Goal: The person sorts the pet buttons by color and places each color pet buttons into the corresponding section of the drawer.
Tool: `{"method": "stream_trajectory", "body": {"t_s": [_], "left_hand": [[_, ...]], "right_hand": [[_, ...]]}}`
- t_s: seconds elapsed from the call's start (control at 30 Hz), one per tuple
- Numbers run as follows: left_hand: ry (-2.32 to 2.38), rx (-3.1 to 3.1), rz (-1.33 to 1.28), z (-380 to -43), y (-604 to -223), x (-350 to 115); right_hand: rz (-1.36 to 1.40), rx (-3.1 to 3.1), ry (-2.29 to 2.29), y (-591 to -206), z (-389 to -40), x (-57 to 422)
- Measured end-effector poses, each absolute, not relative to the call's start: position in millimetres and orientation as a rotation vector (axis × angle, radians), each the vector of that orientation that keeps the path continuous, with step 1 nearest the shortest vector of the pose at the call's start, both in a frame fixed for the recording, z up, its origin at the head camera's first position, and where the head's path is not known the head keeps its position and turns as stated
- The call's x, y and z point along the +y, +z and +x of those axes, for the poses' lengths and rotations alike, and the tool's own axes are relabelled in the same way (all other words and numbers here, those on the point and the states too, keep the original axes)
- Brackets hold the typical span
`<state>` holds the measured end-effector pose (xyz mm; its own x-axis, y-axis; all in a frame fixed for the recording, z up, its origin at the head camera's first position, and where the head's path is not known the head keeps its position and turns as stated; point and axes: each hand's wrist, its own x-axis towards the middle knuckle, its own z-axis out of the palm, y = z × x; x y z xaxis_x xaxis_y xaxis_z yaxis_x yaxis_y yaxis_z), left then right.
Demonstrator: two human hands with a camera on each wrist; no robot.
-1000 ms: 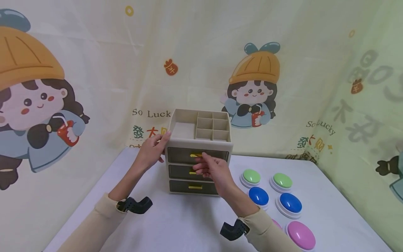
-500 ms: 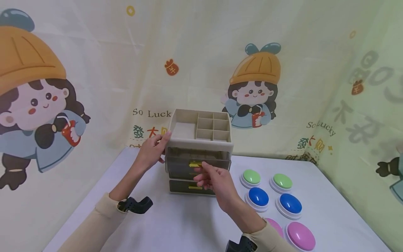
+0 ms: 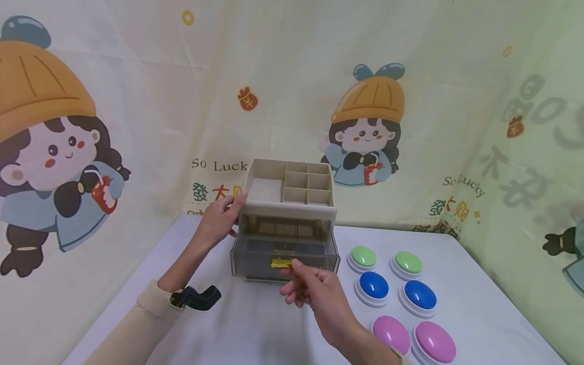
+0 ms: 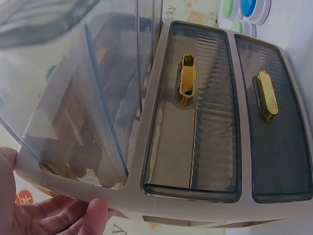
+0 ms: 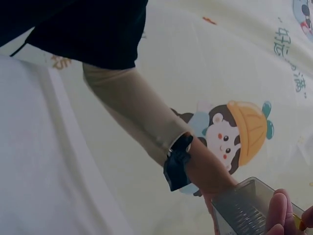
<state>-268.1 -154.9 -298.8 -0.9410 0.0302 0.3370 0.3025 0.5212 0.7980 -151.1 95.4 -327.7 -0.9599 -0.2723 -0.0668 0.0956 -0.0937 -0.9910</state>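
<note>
My right grip [image 3: 317, 294] is pinching the handle [image 3: 281, 263], left grip [image 3: 219, 219] holding the cabinet [image 3: 287, 210]; overpulling could be dropping the drawer [image 3: 253, 265] ahead.

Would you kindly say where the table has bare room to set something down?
Bare table lies before the open drawer, between left arm and right hand, and right of the buttons. Among the buttons it is crowded.

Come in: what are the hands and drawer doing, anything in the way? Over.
Left hand on left side of box. Right hand pinching yellow handle. Top drawer open, nothing seen blocking it; buttons off right.
</note>
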Motion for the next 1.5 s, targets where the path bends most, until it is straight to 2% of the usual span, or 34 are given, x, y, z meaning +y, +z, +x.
{"method": "stream_trajectory", "body": {"t_s": [0.57,0.83,0.93,1.07,1.17,1.27,1.5], "left_hand": [[-1.375,-2.476,-0.281,-270.3,-300.3,-154.0],[-1.372,-2.477,-0.270,-269.4,-301.3,-154.0],[-1.372,-2.475,-0.274,-269.4,-301.3,-153.7],[-1.366,-2.470,-0.280,-269.6,-300.9,-153.6],[-1.367,-2.463,-0.281,-270.0,-300.9,-153.6],[-1.374,-2.463,-0.280,-270.4,-301.8,-153.6],[-1.371,-2.463,-0.284,-271.3,-303.1,-153.7]], "right_hand": [[-0.139,1.902,-2.116,-342.0,-141.1,95.0],[-0.250,1.942,-2.044,-353.1,-134.8,95.3],[-0.506,2.182,-1.922,-358.8,-130.9,97.6],[-1.233,2.862,-1.475,-370.4,-126.1,98.8],[-1.541,3.162,-1.224,-377.4,-125.4,98.7],[-1.546,3.156,-1.226,-380.5,-126.0,101.7],[-1.345,3.193,-1.191,-379.5,-128.5,120.7]]}}
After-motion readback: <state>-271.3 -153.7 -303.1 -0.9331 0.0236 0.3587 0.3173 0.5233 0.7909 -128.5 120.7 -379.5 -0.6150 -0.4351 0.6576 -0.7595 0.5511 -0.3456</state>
